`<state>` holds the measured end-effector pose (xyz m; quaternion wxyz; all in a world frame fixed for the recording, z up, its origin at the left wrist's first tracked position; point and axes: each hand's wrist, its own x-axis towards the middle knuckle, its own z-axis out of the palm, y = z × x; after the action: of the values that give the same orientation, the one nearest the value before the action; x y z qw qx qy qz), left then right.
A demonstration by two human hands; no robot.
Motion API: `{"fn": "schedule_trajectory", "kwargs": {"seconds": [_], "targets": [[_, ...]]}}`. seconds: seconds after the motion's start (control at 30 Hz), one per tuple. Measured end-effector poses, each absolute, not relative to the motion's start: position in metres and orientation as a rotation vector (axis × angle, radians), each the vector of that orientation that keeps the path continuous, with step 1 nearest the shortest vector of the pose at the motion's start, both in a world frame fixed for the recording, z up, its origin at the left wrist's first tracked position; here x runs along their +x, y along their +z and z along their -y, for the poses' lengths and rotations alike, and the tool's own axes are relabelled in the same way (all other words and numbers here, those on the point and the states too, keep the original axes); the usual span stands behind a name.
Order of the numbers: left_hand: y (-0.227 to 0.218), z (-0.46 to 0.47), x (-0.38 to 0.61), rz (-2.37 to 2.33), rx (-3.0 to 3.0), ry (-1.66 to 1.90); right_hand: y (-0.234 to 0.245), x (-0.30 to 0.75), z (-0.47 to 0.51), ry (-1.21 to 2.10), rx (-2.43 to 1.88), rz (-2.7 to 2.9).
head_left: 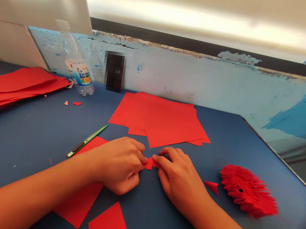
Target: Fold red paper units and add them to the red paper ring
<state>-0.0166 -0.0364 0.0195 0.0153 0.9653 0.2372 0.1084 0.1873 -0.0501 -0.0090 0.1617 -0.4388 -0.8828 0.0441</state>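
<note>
A small folded piece of red paper [150, 163], angular and sharp-cornered, is gripped at lower centre of the frame between the curled fingers of the left hand [118, 164] and the right hand [179, 180], which rest on a smooth, dark blue tabletop [156, 216]. Thin, matte red paper squares [155, 120] are fanned in a loose stack just above the hands. A slim green utility knife [87, 140] lies diagonally beside the left hand. To the right, a small red paper triangle [211, 187] lies near a dense, spiky cluster of folded red paper [248, 191]. Long red sheets [12, 86] are piled at upper left, near a clear plastic bottle [77, 67] standing before a flaking pale blue wall [189, 76].
</note>
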Motion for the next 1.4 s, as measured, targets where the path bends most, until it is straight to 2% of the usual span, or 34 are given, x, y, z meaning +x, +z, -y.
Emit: {"fn": "schedule_trajectory", "kwargs": {"seconds": [0.13,0.33,0.5,0.77,1.2,1.4], "targets": [[0.021,0.033,-0.022,-0.643,2.912,0.328,-0.009,0.187,0.051,0.121,-1.262,2.516],[0.005,0.027,-0.023,-0.791,2.597,0.696,-0.013,0.191,0.048,0.286,-1.196,2.395],[-0.003,0.028,-0.019,-0.994,2.610,0.569,-0.017,0.193,0.043,0.405,-1.135,2.348],[-0.001,0.031,-0.017,-1.053,2.696,0.470,-0.008,0.189,0.052,0.264,-1.304,2.360],[-0.002,0.028,-0.017,-1.058,2.590,0.533,-0.004,0.187,0.048,0.684,-1.317,2.102],[-0.004,0.026,-0.017,-1.050,2.599,0.567,-0.007,0.186,0.047,0.614,-1.363,2.142]]}}
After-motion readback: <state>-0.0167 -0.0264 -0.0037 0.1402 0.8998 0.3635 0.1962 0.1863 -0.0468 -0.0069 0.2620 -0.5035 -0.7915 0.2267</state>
